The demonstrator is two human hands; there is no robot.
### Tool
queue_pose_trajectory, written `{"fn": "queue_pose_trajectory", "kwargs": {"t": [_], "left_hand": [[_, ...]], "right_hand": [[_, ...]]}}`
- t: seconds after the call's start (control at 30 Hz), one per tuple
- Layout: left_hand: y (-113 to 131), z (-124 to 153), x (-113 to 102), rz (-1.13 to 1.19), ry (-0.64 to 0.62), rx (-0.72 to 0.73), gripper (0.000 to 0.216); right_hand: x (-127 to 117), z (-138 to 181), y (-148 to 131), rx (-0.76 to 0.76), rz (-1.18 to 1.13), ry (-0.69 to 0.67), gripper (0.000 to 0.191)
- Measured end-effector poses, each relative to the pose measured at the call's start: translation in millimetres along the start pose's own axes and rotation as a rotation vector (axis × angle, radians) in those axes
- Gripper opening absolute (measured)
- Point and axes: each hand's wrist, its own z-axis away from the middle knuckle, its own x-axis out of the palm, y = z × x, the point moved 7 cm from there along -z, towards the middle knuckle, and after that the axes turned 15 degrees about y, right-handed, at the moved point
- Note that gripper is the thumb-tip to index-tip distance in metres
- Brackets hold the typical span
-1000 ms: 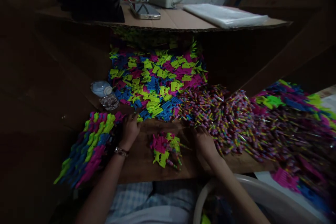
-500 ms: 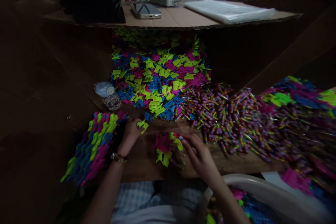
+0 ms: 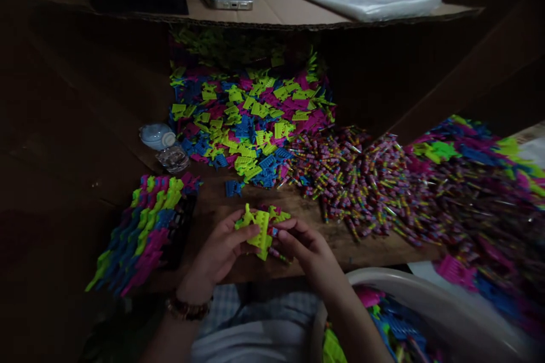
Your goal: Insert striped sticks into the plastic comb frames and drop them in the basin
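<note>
Rows point(image 3: 145, 232) of stacked pink/lime/blue pieces far left, same spot as a second ago, untouched. Capped bottle point(image 3: 156, 136) and small glass jar point(image 3: 172, 159) just behind them, no change.

Left hand point(image 3: 219, 252): a second ago at the near edge of the loose heap point(image 3: 247, 119), half a second ago pinching a lime part, now pulled back to centre over the wooden board point(image 3: 340, 238), close to the body. Thumb on top, fingers curled under, clamped on the lime-green piece point(image 3: 258, 227). Piece is held off the board between both hands.

Small cluster point(image 3: 279, 216) of pink and lime parts lies on the board just behind the piece, partly hidden by it.

Right hand point(image 3: 304, 249): was at the near edge of the stick pile point(image 3: 361, 181), then on the cluster, now meets the left at centre. Fingertips drawn together on the right edge of the same piece. Too dark to tell if a stick is nipped there as well. Something like a striped stick point(image 3: 279, 254) pokes out below the piece.

Net: both hands off the piles, pick-up looks done, one piece now worked two-handed.

White basin point(image 3: 426, 295) lower right with more coloured parts inside, further heap point(image 3: 468, 153) far right, neither shifted
</note>
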Motion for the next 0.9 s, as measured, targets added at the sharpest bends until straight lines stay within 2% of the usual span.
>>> {"fn": "queue_pose_trajectory", "kwargs": {"t": [0.23,0.4,0.6,0.7,0.77,0.83,0.9], "left_hand": [[-8,6,10,-0.033,-0.079,-0.029,0.035],[3,10,9,-0.219,-0.040,0.165,0.036],[-5,2,-8,-0.637,0.210,0.351,0.040],[-6,-13,-13,-0.814,0.248,0.518,0.038],[5,-27,-16,-0.880,0.274,0.714,0.038],[21,-46,-23,-0.879,0.334,0.869,0.042],[34,-70,-34,-0.834,0.388,0.897,0.045]], "right_hand": [[-5,10,10,0.088,-0.054,-0.044,0.023],[-8,11,13,0.090,-0.031,-0.071,0.024],[-11,2,14,-0.159,0.258,0.020,0.025],[-6,-7,13,-0.426,0.637,0.054,0.026],[-5,-14,11,-0.582,0.911,0.089,0.024],[-11,-24,6,-0.656,1.078,0.142,0.019],[-23,-35,-6,-0.701,1.195,0.216,0.016]]}}
